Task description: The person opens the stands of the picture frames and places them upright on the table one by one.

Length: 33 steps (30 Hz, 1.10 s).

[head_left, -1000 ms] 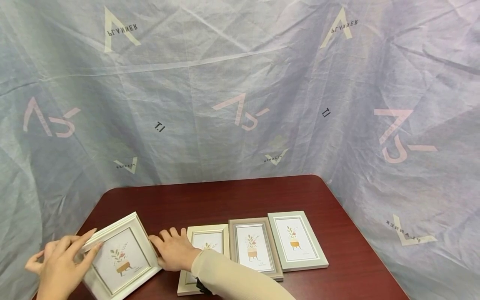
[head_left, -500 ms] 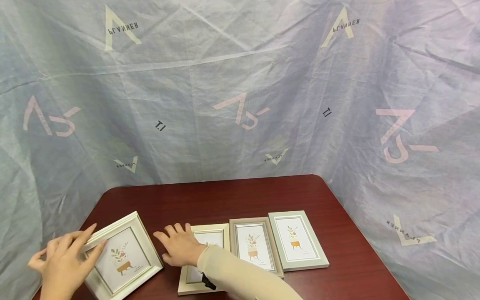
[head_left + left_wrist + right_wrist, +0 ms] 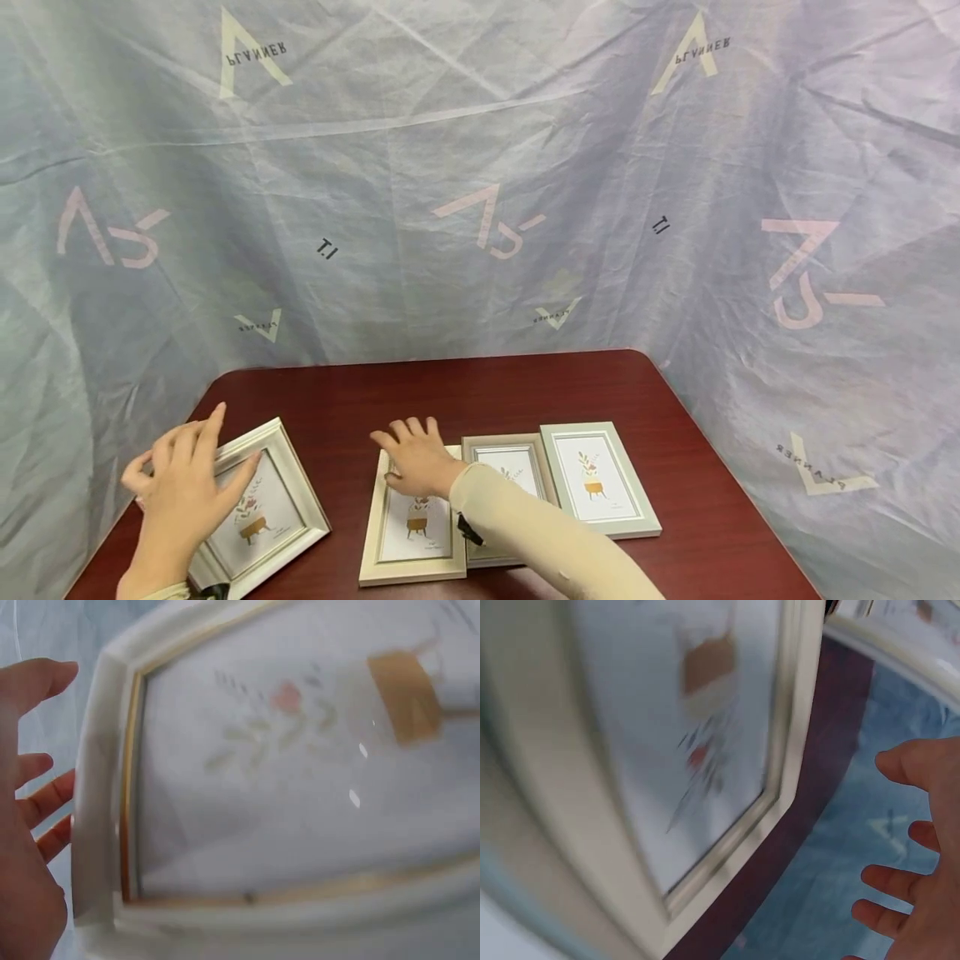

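Note:
At the left of the table lies a silvery-white picture frame (image 3: 277, 512), turned at an angle, with a print of a potted plant. My left hand (image 3: 183, 479) hovers over its upper left side, fingers spread and thumb apart; in the left wrist view the frame's edge is beside the fingers. My right hand (image 3: 422, 460) passes over the top of a cream picture frame (image 3: 408, 542), fingers loosely bent and holding nothing. Seen from the right wrist, that hand (image 3: 930, 900) is apart from the nearby frame. The right forearm hides part of a taupe picture frame (image 3: 510, 457).
A pale green picture frame (image 3: 603, 479) stands at the right end of the row, edge to edge with the taupe one. Dark red tabletop (image 3: 420, 387) separates the angled frame from the row. A printed grey cloth (image 3: 450, 283) hangs behind and along the sides.
My right hand has left the silvery-white frame's right edge and moved right over the cream frame. My left hand has let go of the frame's upper left edge and shifted up and right.

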### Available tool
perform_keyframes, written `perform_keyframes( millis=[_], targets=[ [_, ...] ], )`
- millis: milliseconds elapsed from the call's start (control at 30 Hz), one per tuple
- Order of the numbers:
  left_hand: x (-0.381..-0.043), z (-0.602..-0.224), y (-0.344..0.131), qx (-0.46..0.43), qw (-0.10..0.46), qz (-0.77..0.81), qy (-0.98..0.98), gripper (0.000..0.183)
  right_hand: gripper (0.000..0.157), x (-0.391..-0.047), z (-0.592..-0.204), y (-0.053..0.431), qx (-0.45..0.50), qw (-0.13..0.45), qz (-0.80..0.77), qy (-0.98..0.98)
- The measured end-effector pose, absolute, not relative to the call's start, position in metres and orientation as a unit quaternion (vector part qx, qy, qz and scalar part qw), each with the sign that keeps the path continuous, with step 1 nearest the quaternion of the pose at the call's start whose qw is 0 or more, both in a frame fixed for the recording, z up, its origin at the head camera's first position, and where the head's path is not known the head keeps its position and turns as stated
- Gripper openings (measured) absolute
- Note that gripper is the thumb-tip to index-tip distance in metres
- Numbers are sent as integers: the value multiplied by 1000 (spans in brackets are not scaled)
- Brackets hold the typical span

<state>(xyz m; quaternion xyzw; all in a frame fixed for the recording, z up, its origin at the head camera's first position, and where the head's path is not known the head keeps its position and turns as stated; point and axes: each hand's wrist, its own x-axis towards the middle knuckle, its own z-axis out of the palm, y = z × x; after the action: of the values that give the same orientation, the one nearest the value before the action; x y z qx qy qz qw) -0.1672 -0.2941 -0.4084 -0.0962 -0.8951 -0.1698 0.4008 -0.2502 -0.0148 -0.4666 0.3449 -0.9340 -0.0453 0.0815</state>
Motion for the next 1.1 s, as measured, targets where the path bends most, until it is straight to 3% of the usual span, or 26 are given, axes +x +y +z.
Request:
perform_keyframes(
  millis=[667, 1100],
  targets=[
    [-217, -416, -203, -215, 322, -107, -916, 77, 60, -282, -478, 101, 278, 64, 8, -958],
    [-235, -466, -155, -262, 236, -84, -932, 76, 61, -281, -483, 152, 234, 71, 17, -970]
  ],
)
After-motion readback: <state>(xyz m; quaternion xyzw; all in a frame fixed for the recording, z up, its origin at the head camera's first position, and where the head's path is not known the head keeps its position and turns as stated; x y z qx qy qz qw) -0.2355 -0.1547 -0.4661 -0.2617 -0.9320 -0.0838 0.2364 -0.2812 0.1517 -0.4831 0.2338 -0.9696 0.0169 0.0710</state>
